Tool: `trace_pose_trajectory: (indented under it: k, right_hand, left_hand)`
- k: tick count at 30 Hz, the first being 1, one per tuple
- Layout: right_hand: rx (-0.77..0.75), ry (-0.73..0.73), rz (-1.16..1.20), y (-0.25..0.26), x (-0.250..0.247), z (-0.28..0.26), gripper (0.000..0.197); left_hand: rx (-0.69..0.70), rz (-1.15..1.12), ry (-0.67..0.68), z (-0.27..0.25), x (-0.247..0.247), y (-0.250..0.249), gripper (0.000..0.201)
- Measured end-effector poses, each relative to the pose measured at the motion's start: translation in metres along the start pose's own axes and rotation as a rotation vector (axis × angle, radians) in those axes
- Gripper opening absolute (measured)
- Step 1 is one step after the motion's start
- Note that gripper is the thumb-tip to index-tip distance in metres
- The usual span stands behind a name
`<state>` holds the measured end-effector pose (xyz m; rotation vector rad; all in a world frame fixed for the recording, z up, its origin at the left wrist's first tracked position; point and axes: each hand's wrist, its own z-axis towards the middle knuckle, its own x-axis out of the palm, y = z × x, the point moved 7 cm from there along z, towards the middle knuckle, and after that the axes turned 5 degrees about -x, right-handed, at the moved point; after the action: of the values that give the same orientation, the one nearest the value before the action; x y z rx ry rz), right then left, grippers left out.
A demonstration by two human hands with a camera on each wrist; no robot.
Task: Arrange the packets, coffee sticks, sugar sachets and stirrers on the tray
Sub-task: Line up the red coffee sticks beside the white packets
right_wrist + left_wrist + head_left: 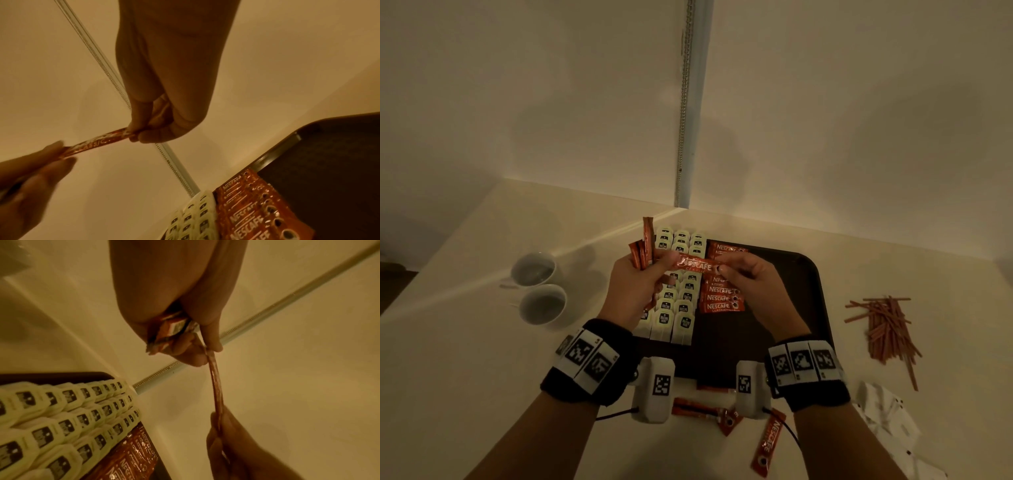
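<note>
Above the dark tray (804, 294) both hands hold one red coffee stick (697, 264) level between them. My left hand (643, 274) pinches its left end and also grips a bunch of coffee sticks (642, 248) standing up from the fist. My right hand (736, 274) pinches the stick's right end; in the right wrist view the coffee stick (98, 142) runs from the right hand (139, 133) down to the left fingers (51, 152). On the tray lie rows of white packets (674, 308) and a column of coffee sticks (720, 298). The held bundle (170, 327) shows in the left wrist view.
Two white cups (541, 287) stand left of the tray. A heap of brown stirrers (887, 329) lies to its right, with white sachets (887, 411) nearer. Loose coffee sticks (767, 442) lie on the counter in front of the tray. A wall corner with a metal strip (685, 102) rises behind.
</note>
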<state>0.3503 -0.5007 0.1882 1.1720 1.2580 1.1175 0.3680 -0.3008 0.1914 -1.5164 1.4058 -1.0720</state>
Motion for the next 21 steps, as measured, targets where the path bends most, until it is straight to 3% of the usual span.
trace_pose_trajectory:
  k: [4,8,10,21]
  right_hand:
    - [0.068,-0.019,-0.224,-0.027,-0.029,0.002,0.016]
    - [0.199,-0.022,-0.475,-0.077,-0.053,-0.003,0.019]
    - [0.243,0.011,-0.544,-0.097,-0.054,-0.008,0.023]
    - [0.328,-0.154,-0.532,-0.127,-0.051,-0.01,0.013]
  left_hand:
    - [-0.126,-0.031,-0.061,0.002,-0.016,0.01,0.024]
    - [-0.21,-0.072,-0.029,0.005,-0.023,0.023,0.01]
    - [-0.235,-0.081,-0.004,0.004,-0.024,0.027,0.013]
    - [-0.244,-0.078,0.009,0.002,-0.027,0.031,0.018]
